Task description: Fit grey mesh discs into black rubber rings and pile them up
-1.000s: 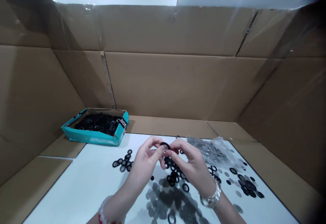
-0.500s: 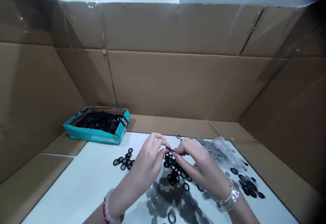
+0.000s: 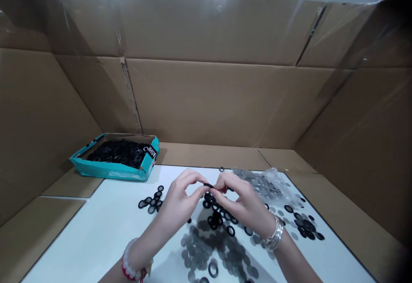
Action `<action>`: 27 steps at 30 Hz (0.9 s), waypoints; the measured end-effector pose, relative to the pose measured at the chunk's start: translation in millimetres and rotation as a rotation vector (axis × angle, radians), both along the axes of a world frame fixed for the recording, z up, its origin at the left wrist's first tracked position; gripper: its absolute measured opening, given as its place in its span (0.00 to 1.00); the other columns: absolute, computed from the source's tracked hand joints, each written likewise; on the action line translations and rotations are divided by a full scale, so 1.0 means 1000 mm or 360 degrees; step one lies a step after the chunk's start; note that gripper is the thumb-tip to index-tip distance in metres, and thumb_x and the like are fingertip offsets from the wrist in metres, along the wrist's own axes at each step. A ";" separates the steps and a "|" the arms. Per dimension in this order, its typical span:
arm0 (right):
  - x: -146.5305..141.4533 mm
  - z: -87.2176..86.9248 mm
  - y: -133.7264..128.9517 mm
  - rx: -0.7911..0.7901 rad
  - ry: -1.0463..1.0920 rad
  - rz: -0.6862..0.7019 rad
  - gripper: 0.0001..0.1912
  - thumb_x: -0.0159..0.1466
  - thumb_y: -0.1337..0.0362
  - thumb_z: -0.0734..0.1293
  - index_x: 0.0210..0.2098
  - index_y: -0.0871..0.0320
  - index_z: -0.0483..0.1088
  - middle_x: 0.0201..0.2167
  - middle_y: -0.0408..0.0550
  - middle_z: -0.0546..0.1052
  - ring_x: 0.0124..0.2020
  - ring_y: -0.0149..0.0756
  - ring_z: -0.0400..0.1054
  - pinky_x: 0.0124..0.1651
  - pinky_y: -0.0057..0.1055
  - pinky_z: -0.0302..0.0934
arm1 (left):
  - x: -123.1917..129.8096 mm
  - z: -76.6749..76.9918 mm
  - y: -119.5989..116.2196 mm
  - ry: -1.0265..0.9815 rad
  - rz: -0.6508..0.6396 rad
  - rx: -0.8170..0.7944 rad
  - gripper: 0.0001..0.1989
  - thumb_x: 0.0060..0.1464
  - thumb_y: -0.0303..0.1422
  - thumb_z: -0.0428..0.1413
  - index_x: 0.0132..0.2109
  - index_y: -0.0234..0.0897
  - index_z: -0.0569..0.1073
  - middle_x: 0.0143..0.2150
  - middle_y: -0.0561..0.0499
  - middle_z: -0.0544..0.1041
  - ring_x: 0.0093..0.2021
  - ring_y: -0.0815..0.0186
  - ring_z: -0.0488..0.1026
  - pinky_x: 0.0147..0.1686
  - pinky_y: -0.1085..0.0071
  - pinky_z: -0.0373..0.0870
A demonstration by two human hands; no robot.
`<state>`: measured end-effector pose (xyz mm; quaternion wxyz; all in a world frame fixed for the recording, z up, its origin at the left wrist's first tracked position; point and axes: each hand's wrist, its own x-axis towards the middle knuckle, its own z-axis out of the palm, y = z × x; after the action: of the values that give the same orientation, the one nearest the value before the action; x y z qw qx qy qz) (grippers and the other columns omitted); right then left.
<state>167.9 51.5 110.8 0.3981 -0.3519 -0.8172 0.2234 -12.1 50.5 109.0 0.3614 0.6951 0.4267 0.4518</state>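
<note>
Above the white tabletop [image 3: 80, 236], the left hand [image 3: 178, 199] and the right hand [image 3: 240, 197] meet, both curled into a grasp, their fingertips pinching a black ring [image 3: 208, 185] from either side. The ring shows almost edge-on between them, well above the table. Directly beneath the hands lies a loose heap of black rings [image 3: 214, 216], with a smaller cluster of black rings [image 3: 151, 201] to the left and another cluster of black rings [image 3: 305, 227] to the right. Grey discs [image 3: 206, 248] spread across the near part of the table, and a clear plastic bag [image 3: 260, 183] holding more grey discs lies at the far edge. Beyond the table's far left corner sits a turquoise box [image 3: 109, 172], filled with black rings [image 3: 117, 153]. A white beaded bracelet [image 3: 133, 259] circles the left wrist, silver bangles [image 3: 273, 234] circle the right, and brown cardboard walls [image 3: 206, 103] rise around everything.
</note>
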 end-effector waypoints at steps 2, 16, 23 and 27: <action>0.000 0.001 0.000 0.0046 -0.0052 -0.0007 0.12 0.65 0.70 0.62 0.26 0.56 0.59 0.23 0.40 0.64 0.28 0.32 0.58 0.35 0.31 0.52 | 0.000 -0.001 0.002 0.0013 0.0030 0.0003 0.03 0.53 0.29 0.57 0.31 0.37 0.74 0.35 0.49 0.73 0.41 0.62 0.71 0.43 0.69 0.64; 0.007 0.005 -0.003 -0.0065 -0.0207 0.0013 0.10 0.66 0.67 0.62 0.27 0.57 0.62 0.24 0.40 0.67 0.28 0.32 0.60 0.36 0.29 0.54 | 0.005 -0.008 0.001 -0.0242 -0.0109 -0.0310 0.06 0.51 0.34 0.58 0.30 0.36 0.72 0.31 0.51 0.71 0.35 0.65 0.70 0.38 0.70 0.66; 0.004 0.002 -0.002 -0.0081 -0.0183 -0.0069 0.10 0.67 0.66 0.62 0.28 0.57 0.64 0.25 0.41 0.70 0.28 0.32 0.61 0.36 0.31 0.56 | 0.009 -0.002 -0.006 -0.0211 0.0074 -0.0230 0.05 0.53 0.32 0.56 0.31 0.36 0.72 0.31 0.52 0.72 0.32 0.66 0.70 0.36 0.71 0.66; 0.005 0.002 0.000 -0.0154 -0.0124 0.0021 0.05 0.67 0.64 0.62 0.36 0.56 0.69 0.31 0.44 0.74 0.32 0.34 0.65 0.37 0.31 0.58 | 0.006 0.000 -0.004 -0.0441 -0.0052 -0.0519 0.08 0.51 0.37 0.58 0.33 0.36 0.70 0.26 0.56 0.68 0.25 0.70 0.68 0.29 0.73 0.66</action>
<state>172.8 51.8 112.4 0.3472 -0.3737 -0.8226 0.2514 -6.5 46.7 108.9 0.5315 0.5654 0.4291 0.4622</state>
